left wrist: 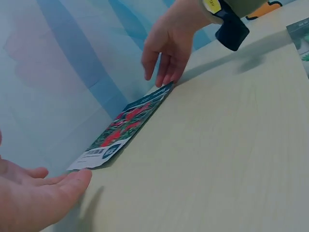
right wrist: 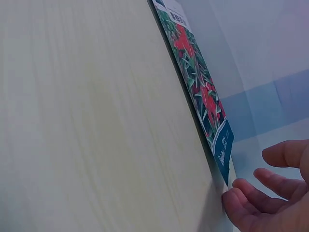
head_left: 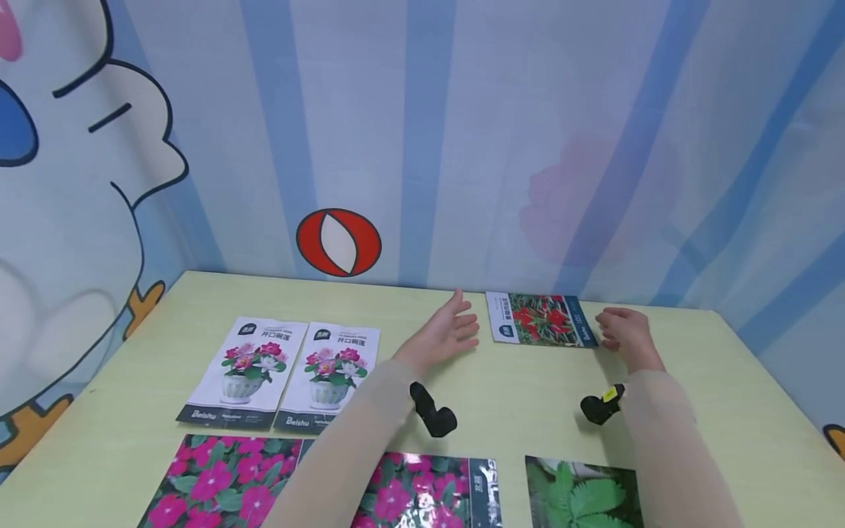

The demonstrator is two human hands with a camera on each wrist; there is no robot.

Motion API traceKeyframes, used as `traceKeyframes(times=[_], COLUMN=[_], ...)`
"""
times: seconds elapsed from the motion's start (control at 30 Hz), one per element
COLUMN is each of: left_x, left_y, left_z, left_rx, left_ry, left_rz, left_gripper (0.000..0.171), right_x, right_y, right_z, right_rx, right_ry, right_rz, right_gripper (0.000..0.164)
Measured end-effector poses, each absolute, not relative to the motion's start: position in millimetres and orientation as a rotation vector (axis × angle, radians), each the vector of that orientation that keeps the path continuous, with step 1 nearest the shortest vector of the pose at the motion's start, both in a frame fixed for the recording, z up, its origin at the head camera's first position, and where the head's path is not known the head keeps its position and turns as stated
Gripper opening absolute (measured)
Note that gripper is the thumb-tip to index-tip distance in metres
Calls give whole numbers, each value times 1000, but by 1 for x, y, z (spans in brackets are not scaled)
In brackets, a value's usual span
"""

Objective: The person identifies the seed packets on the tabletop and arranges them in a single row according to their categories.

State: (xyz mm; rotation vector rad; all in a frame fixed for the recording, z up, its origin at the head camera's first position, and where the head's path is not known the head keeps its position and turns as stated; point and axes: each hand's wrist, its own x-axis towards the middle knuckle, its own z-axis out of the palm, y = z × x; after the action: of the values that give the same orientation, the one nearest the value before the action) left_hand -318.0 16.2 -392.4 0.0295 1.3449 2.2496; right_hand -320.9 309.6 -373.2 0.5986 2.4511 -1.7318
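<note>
A seed packet with red flowers (head_left: 543,320) lies sideways at the table's back edge, its white end to the left and dark blue end to the right. My left hand (head_left: 441,334) is just left of the white end, fingers extended and palm turned toward the packet. Beside the dark blue end is my right hand (head_left: 628,339), with loosely bent fingers. In the right wrist view, the thumb of that right hand (right wrist: 275,198) stays apart from the fingers, whose tips are close to the packet corner; contact is unclear. Neither hand grips the packet (left wrist: 126,124).
Two white packets with potted flowers, one left (head_left: 246,370) and one right (head_left: 333,370), lie side by side. Nearer are two pink-flower packets, one left (head_left: 218,480) and one partly behind my left sleeve (head_left: 422,491). A green-leaf packet (head_left: 581,491) is by my right sleeve. A patterned curtain (head_left: 429,147) hangs behind.
</note>
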Motion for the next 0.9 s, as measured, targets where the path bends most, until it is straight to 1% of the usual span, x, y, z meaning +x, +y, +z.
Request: traceKeyframes(times=[0.2, 0.27, 0.47, 0.6, 0.77, 0.9], left_x=[-317, -316, -315, -314, -312, -312], left_y=[33, 38, 45, 45, 44, 44], left_z=[-402, -404, -405, -402, -397, -395], left_rx=[5, 11, -10, -78, -157, -155], left_ry=[1327, 1329, 1299, 1256, 1230, 1236], left_rz=[2307, 2319, 2321, 2341, 2346, 2336], left_gripper=[78, 79, 76, 74, 68, 63], right_x=[-327, -330, -335, -336, -333, -332], right_y=[305, 302, 300, 303, 305, 304], right_z=[-373, -374, -376, -376, -373, -373], right_rx=[518, 503, 512, 548, 541, 574], right_ry=[2534, 2535, 2491, 2440, 2363, 2298], right_rz=[-1696, -1694, -1696, -1708, -1727, -1786], right_gripper=[53, 52, 54, 53, 54, 55])
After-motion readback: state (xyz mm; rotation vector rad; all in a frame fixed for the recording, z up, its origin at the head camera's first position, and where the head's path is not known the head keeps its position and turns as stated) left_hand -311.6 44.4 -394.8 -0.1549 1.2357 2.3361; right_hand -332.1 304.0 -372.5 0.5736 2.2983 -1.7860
